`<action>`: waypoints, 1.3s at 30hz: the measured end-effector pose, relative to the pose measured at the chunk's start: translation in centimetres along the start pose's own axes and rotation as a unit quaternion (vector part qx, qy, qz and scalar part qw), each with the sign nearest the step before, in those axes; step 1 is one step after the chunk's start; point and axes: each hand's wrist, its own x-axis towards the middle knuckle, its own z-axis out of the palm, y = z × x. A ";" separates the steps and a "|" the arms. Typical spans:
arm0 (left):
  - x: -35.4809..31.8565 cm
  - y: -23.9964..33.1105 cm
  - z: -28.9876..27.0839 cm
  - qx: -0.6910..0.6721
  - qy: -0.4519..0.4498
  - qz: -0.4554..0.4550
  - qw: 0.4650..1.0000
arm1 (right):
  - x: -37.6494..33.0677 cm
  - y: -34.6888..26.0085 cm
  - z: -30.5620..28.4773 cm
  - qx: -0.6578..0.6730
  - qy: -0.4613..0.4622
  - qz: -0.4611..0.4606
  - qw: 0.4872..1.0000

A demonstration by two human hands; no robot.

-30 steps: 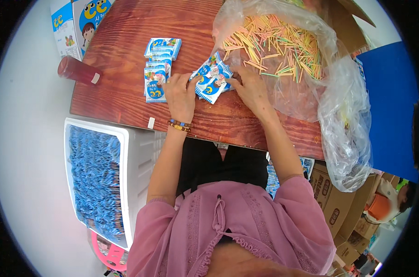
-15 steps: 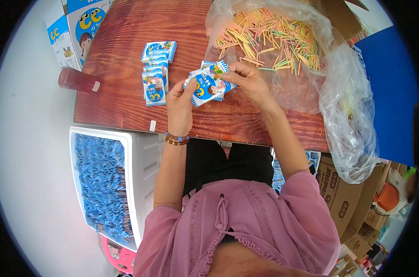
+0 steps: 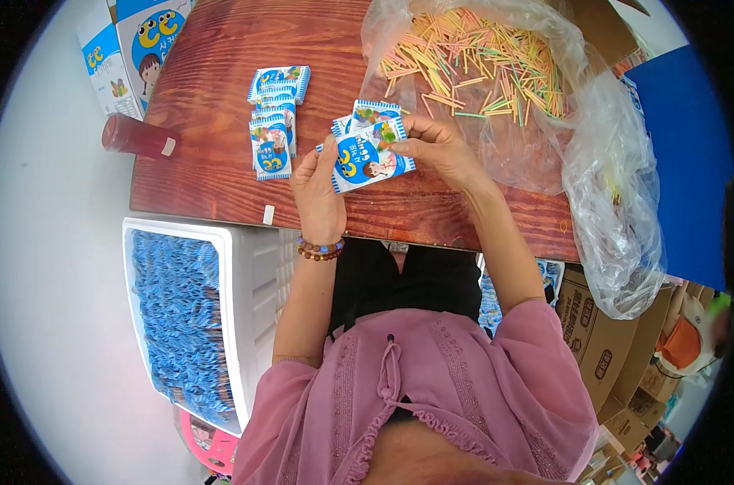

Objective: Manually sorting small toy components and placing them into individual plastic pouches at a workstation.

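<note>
A small blue-and-white candy packet (image 3: 372,157) is held by its two ends, my left hand (image 3: 318,186) closed on its left edge and my right hand (image 3: 444,152) pinching its right edge. Right behind it, more packets (image 3: 376,111) of the same kind show, partly covered by the held one. To the left, an overlapping row of matching packets (image 3: 270,149) lies on the wooden table (image 3: 213,153). Beyond my right hand, thin pastel sticks (image 3: 496,69) lie heaped on a clear plastic bag (image 3: 617,186).
Left of the table stands a white bin (image 3: 245,283) full of blue packets. A dark red bottle-like container (image 3: 136,137) juts over the table's left edge. Printed boxes (image 3: 140,56) stand at the far left, cardboard boxes (image 3: 601,339) and a blue panel (image 3: 682,162) at the right.
Both hands have lowered slightly toward me with the packet, which now lies more level and faces up more fully. The packets behind it show more.
</note>
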 end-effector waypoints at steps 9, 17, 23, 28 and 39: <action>-1.1 0.8 1.5 0.027 -0.048 -0.042 0.998 | -0.2 0.8 -1.1 -0.070 0.014 -0.011 0.997; -1.1 -0.4 1.3 0.033 -0.005 -0.002 0.999 | -0.1 0.2 -0.5 -0.132 0.013 -0.056 0.990; -1.4 -0.8 1.5 0.016 0.004 0.013 1.000 | -0.1 0.4 -0.6 -0.161 0.025 -0.079 0.983; -1.7 -0.5 2.0 -0.004 0.003 -0.008 1.000 | -0.2 0.4 -0.8 -0.171 0.030 -0.072 0.982; -1.7 -1.6 1.4 0.068 -0.005 0.066 0.995 | -0.5 -0.1 0.2 -0.135 0.020 -0.040 0.990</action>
